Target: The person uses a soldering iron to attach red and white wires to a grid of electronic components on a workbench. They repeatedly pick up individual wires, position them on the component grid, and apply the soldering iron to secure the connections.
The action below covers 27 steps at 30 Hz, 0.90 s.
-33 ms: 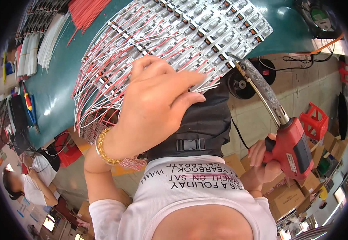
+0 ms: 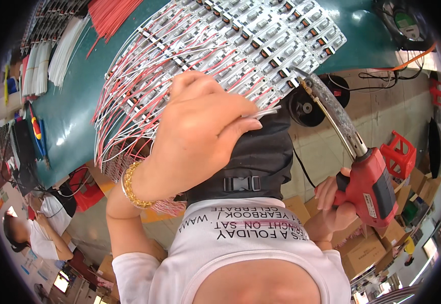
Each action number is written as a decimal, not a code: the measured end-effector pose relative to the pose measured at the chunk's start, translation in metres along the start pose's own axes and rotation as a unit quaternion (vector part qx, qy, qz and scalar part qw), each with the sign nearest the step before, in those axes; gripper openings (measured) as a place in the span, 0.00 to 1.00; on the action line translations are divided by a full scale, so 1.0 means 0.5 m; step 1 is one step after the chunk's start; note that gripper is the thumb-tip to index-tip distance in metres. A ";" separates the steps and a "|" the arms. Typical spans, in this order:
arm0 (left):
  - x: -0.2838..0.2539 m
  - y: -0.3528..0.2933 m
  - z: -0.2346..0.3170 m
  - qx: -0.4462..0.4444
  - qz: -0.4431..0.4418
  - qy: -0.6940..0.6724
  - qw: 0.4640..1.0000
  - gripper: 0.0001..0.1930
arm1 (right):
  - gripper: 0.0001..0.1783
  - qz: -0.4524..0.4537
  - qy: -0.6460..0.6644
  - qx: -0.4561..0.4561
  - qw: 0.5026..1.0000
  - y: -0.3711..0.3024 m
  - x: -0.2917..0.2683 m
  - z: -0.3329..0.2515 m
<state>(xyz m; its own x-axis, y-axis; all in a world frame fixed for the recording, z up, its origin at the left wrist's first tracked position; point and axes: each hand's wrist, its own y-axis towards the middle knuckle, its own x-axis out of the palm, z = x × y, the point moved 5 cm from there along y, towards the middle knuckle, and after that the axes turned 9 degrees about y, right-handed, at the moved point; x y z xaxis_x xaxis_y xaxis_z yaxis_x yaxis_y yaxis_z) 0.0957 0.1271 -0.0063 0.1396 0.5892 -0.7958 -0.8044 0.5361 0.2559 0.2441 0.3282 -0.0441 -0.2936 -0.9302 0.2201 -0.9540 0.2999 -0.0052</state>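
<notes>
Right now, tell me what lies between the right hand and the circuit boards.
In the head view, a soldering iron: the right hand grips its red handle, and its metal barrel reaches toward the circuit boards. Whether it touches them is unclear.

Left fingers [image 2: 238, 105] pinched, right fingers [image 2: 325, 193] curled

Head-worn fisheye looks down, left hand [image 2: 192, 129] near, worktable [image 2: 71, 136] farther; rim detail perhaps unreliable.
</notes>
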 end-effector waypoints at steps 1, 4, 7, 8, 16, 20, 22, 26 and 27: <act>0.002 0.002 0.001 0.015 -0.001 -0.006 1.000 0.07 | 0.43 0.002 -0.003 -0.004 1.000 0.007 -0.001 0.001; -0.004 -0.001 -0.005 0.018 0.044 0.010 0.999 0.07 | 0.44 -0.001 -0.014 -0.030 0.999 0.031 0.000 -0.001; -0.049 -0.004 -0.020 -0.020 0.129 0.034 0.991 0.06 | 0.44 0.002 -0.047 -0.070 0.996 0.063 -0.004 -0.026; -0.068 0.001 -0.030 -0.034 0.159 0.037 0.986 0.05 | 0.44 0.007 -0.070 -0.088 0.994 0.076 -0.007 -0.038; -0.111 0.145 -0.169 -0.139 0.095 -0.050 0.984 0.06 | 0.45 0.004 -0.192 -0.115 0.975 0.227 0.040 -0.068; -0.076 0.193 -0.225 -0.138 0.087 -0.039 0.986 0.09 | 0.44 -0.007 -0.094 -0.058 0.994 0.293 0.106 -0.040; -0.063 0.208 -0.246 -0.156 0.081 -0.034 0.984 0.09 | 0.43 -0.010 -0.084 -0.046 0.995 0.312 0.118 -0.034; -0.045 0.225 -0.256 -0.178 0.053 -0.037 0.982 0.09 | 0.41 -0.003 -0.085 0.008 0.996 0.348 0.142 -0.026; -0.043 0.226 -0.254 -0.179 0.043 -0.033 0.982 0.09 | 0.40 -0.007 -0.085 0.010 0.996 0.354 0.137 -0.020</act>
<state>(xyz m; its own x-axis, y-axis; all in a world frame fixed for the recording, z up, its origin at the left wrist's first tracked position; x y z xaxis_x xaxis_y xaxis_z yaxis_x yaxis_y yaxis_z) -0.0716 0.0982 -0.0300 0.0893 0.6673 -0.7395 -0.9649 0.2419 0.1018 0.0559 0.3196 -0.0199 -0.2855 -0.9569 0.0526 -0.9583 0.2847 -0.0233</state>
